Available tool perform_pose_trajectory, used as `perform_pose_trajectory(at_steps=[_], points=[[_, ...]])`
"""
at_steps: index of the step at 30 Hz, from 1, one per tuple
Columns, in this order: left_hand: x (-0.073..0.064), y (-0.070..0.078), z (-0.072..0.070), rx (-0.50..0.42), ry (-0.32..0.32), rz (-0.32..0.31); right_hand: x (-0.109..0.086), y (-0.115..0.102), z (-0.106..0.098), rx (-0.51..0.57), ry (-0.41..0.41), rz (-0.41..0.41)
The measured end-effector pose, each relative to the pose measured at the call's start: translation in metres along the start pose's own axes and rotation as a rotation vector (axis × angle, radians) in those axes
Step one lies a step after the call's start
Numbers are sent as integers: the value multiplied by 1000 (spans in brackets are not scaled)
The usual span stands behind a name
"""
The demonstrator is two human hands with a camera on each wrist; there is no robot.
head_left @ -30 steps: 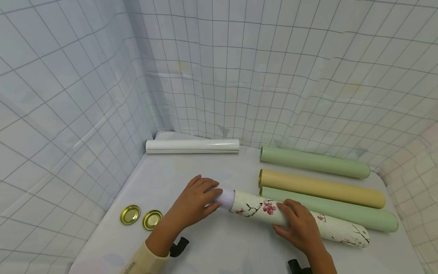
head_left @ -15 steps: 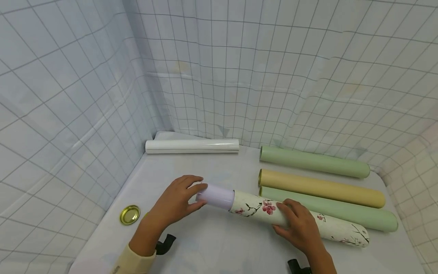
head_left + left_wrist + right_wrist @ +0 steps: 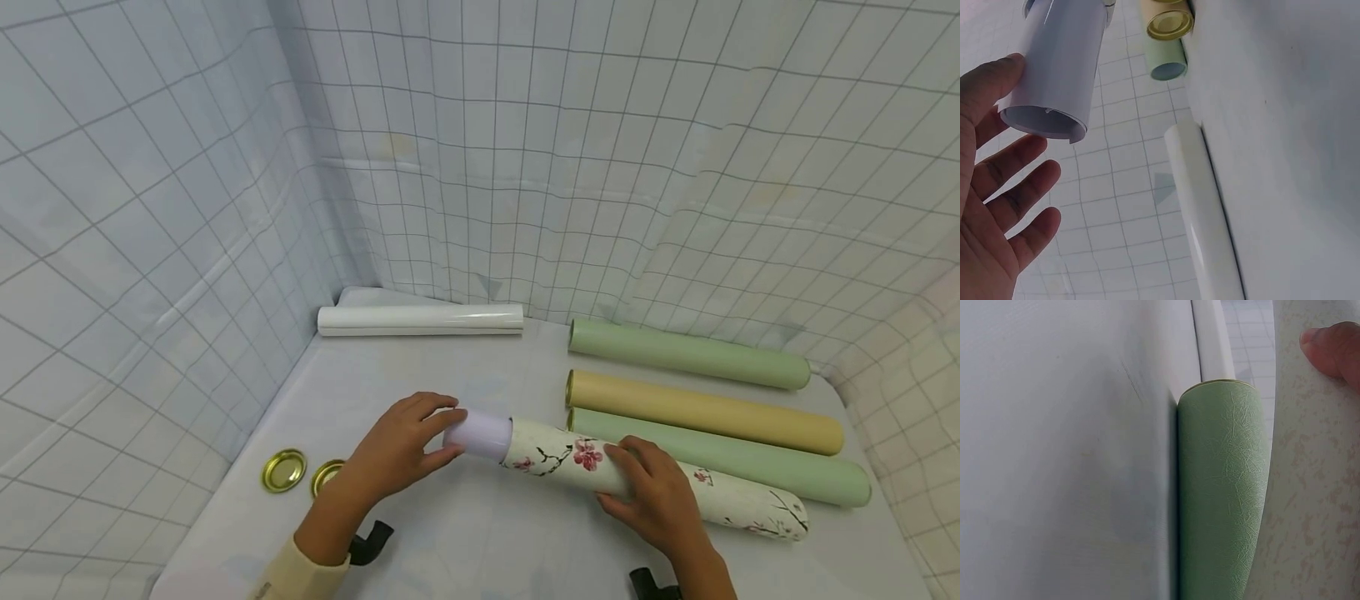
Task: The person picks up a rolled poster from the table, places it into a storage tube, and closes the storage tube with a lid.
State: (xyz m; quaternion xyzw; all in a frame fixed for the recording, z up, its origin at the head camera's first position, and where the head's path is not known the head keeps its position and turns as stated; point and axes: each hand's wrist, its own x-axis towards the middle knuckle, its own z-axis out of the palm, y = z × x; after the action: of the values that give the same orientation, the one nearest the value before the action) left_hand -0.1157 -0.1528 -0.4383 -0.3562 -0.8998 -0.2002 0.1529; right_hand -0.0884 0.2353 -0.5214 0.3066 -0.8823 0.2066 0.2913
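Observation:
A roll of pale paper [image 3: 480, 434] sticks out of the left end of a cream cardboard tube [image 3: 555, 451] printed with pink blossoms. My left hand [image 3: 405, 437] pinches the roll's outer end between thumb and forefinger; in the left wrist view the other fingers spread below the roll's open end [image 3: 1044, 122]. My right hand [image 3: 656, 492] grips the blossom tube around its middle, holding it at a slant. The roll's inner part is hidden inside the tube. The right wrist view shows a fingertip [image 3: 1325, 353] on the tube's wall.
Behind the blossom tube lie a green tube [image 3: 735, 458], a tan tube [image 3: 705, 412] and another green tube [image 3: 690, 354]. A glossy white roll [image 3: 420, 320] rests at the back left. Two gold lids, one fully visible [image 3: 284, 471], lie at the left. Gridded cloth walls [image 3: 525, 167] enclose the table.
My left hand first moved left, drawing more paper out of the tube, then came slightly back right, so a shorter length shows now than half a second ago. The right hand stayed put.

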Motion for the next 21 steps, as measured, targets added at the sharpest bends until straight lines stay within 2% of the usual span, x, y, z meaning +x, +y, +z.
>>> perform_pose_trajectory(at_steps=[5, 9, 12, 16, 21], points=[[2, 6, 14, -40, -20, 38, -1, -1, 1, 4, 13, -9], [5, 10, 27, -91, -9, 71, -2, -1, 2, 8, 19, -16], [7, 13, 37, -167, 2, 72, -3, -1, 1, 10, 7, -9], [9, 17, 49, -287, -13, 63, -3, -1, 0, -1, 4, -3], [10, 19, 54, -339, -12, 65, -2, -1, -2, -10, 23, -4]])
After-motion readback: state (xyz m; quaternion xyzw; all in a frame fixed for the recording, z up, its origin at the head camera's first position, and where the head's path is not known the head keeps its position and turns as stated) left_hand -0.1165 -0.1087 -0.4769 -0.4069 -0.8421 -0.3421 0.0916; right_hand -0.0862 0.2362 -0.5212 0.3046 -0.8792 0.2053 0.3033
